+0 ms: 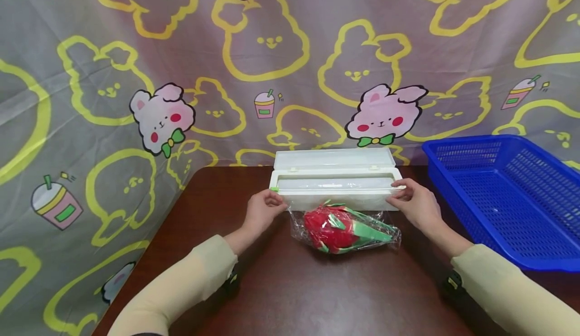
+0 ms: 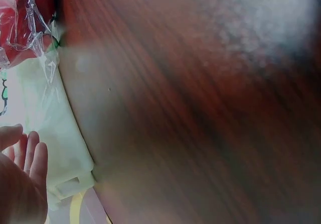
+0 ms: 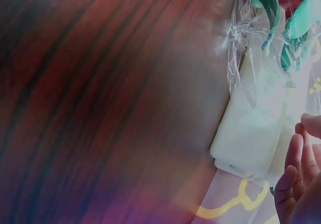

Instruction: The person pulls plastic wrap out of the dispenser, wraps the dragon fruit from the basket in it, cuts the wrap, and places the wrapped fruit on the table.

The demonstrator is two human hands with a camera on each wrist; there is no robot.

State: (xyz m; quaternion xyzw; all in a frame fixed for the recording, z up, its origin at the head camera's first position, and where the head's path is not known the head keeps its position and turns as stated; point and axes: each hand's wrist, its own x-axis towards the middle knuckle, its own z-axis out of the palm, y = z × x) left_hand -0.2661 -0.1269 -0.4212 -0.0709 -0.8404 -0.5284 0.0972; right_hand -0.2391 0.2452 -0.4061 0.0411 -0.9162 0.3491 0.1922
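Observation:
A red and green dragon fruit [image 1: 333, 229], loosely covered in clear cling film [image 1: 299, 227], lies on the table right before a white cling film dispenser [image 1: 335, 202]. The dispenser's lid [image 1: 335, 159] stands raised, showing the film roll [image 1: 335, 183] inside. At the front left corner my left hand [image 1: 263, 210] has thumb and index finger brought together where the film's edge runs up to them. My right hand [image 1: 417, 205] is at the opposite front corner, index finger along the top edge and thumb before the front face; I cannot tell whether it grips anything.
A blue plastic basket [image 1: 503, 240] stands to the right, beside the right forearm. Close behind the dispenser hangs a patterned cloth [image 1: 312, 89]. The brown table's [image 1: 335, 295] left edge runs past the left forearm. A green tab [image 1: 274, 189] sits at the dispenser's left end.

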